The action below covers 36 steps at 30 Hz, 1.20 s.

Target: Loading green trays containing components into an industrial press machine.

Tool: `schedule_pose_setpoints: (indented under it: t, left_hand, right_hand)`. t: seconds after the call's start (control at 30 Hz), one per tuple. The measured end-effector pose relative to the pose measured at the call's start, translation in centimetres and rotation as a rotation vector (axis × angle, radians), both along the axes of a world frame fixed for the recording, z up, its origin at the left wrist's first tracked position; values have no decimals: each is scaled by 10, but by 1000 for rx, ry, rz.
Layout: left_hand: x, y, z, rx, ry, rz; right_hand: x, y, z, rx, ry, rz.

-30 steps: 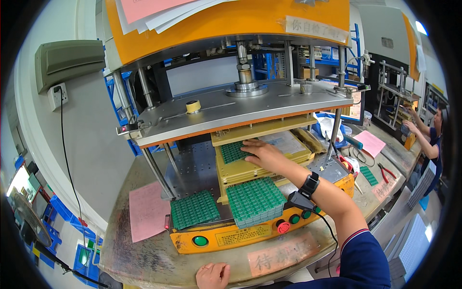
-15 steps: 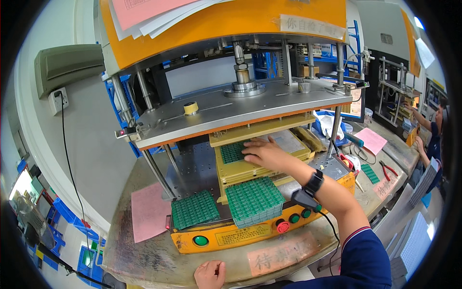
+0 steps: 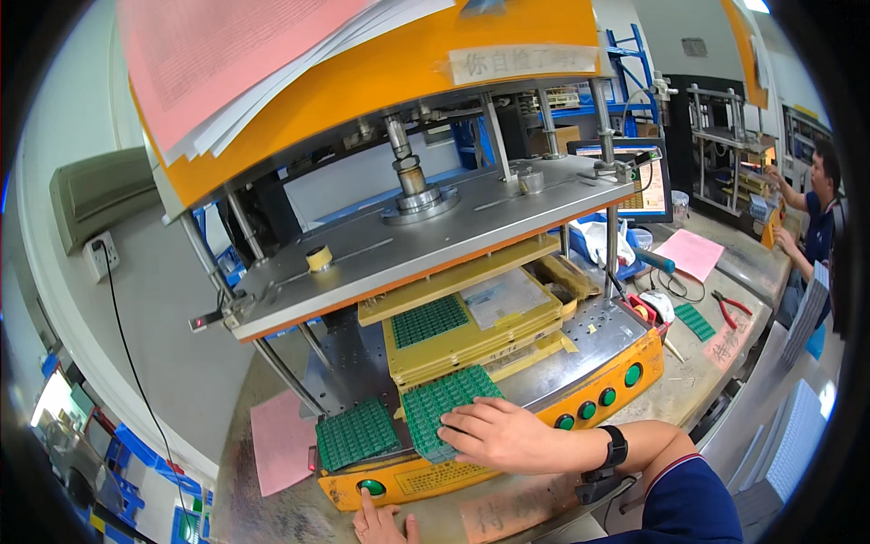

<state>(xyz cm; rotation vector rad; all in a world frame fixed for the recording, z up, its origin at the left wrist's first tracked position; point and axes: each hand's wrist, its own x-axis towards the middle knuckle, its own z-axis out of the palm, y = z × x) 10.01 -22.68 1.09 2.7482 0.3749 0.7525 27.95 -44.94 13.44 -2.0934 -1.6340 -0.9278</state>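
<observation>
My right hand (image 3: 507, 435), with a black watch on its wrist, lies flat on a green circuit board panel (image 3: 439, 394) at the front of the press base. Its fingers are spread over the panel's near edge. A second green panel (image 3: 356, 433) sits just to its left. Further back, another green panel (image 3: 429, 319) rests in the yellow fixture (image 3: 507, 340) under the grey press plate (image 3: 435, 238). My left hand (image 3: 382, 524) is at the lower edge, fingertips by the green button (image 3: 367, 488) on the orange front panel.
A tape roll (image 3: 318, 258) stands on the press plate. A pink sheet (image 3: 281, 442) lies left of the base. Round buttons (image 3: 632, 374) line the orange front at right. Red pliers (image 3: 730, 308), a small green board (image 3: 696, 321) and a monitor (image 3: 649, 186) sit right. A co-worker (image 3: 820, 227) works far right.
My right hand has drawn back from the yellow fixture to the green panel at the front of the base. My head has moved closer to the press.
</observation>
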Motion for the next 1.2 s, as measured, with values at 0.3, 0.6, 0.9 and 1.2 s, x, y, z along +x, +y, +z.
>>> schedule_pose_setpoints:
  t: [0.3,0.6,0.9,1.2]
  left_hand:
    - [-5,-1,-1,26,-85,-98]
    - [2,-3,8,0,-97,-221]
    - [5,9,-3,48,-137,-280]
    - [16,-3,87,-91,-58,-300]
  right_hand:
    - [2,1,-14,50,-19,-9]
    - [3,9,-23,108,-62,-61]
    - [4,10,-24,119,-53,-30]
    - [16,1,-11,5,37,-47]
